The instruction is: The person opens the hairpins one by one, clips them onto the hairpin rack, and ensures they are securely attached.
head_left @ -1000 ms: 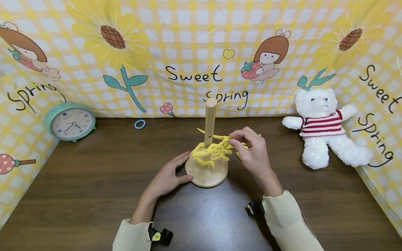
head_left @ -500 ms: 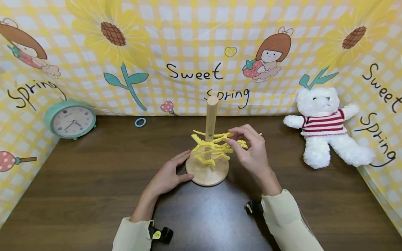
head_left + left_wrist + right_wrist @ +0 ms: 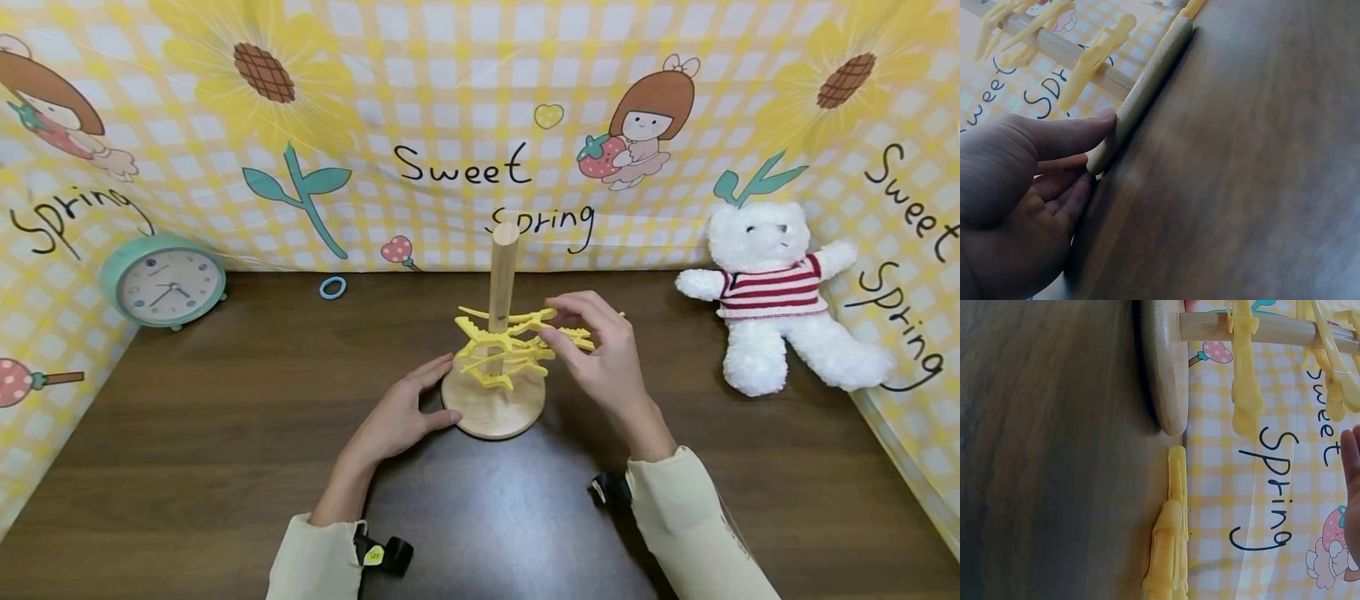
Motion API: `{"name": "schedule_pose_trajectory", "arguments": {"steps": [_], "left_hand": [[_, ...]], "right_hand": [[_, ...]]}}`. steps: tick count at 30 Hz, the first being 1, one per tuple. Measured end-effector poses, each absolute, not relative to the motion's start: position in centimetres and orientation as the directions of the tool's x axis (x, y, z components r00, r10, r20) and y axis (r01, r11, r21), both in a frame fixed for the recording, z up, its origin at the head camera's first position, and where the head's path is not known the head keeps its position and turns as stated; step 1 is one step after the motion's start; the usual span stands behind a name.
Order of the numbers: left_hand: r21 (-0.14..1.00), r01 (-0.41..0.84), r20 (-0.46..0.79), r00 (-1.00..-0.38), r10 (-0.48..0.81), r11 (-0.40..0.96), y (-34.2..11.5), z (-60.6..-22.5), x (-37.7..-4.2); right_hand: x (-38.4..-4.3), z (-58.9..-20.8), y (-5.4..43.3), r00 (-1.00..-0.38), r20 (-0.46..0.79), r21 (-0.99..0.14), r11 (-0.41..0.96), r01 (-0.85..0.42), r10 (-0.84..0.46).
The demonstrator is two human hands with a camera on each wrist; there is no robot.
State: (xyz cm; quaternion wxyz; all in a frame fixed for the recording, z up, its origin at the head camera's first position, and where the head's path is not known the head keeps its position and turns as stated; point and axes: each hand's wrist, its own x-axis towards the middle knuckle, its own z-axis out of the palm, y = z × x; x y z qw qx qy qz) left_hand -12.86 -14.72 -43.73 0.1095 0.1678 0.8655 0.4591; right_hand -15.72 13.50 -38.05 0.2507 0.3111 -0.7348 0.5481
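Note:
A round wooden base (image 3: 495, 423) with an upright wooden post (image 3: 503, 271) stands mid-table. Several yellow plastic pieces with thin branching arms sit around the post, stacked above the base. My left hand (image 3: 393, 421) grips the base's left rim; in the left wrist view the thumb lies against the disc's edge and the fingers are at its other side. With thumb and index finger, my right hand (image 3: 606, 354) pinches the right end of the upper yellow piece (image 3: 491, 337). In the right wrist view only part of that hand shows at the right edge.
Another yellow piece (image 3: 1166, 550) lies on the table beside the base. A blue ring (image 3: 333, 287) rests near the back wall. A green alarm clock (image 3: 165, 282) stands back left; a white teddy bear (image 3: 772, 292) sits back right. Patterned cloth (image 3: 450, 108) encloses the table.
The upper yellow piece has risen a little and spread out around the post, where it was bunched lower before. My right hand has shifted slightly with it; my left hand keeps its hold.

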Motion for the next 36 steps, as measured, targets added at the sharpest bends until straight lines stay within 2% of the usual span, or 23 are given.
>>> {"name": "schedule_pose_trajectory", "arguments": {"steps": [10,16,21,25,36], "left_hand": [[0.824,0.191,-0.041,-0.919,0.391,0.534,-14.8,-43.8,-12.8],[0.825,0.194,-0.034,-0.921,0.389,0.531,-14.8,-43.7,-12.8],[0.825,0.195,-0.032,-0.921,0.388,0.530,-14.7,-43.6,-12.8],[0.825,0.192,-0.036,-0.920,0.389,0.531,-14.8,-43.7,-12.9],[0.821,0.193,-0.038,-0.920,0.389,0.537,-14.9,-43.7,-12.8]], "right_hand": [[-15.5,-38.6,15.0,-0.747,0.643,-0.724,0.183,-0.665,-0.168],[-15.7,-39.0,16.1,-0.768,0.616,-0.729,0.244,-0.640,-0.176],[-15.9,-39.4,16.9,-0.788,0.591,-0.705,0.362,-0.610,-0.175],[-16.1,-39.7,17.7,-0.823,0.543,-0.710,0.431,-0.557,-0.168],[-16.6,-40.5,19.5,-0.908,0.400,-0.757,0.511,-0.406,-0.128]]}}
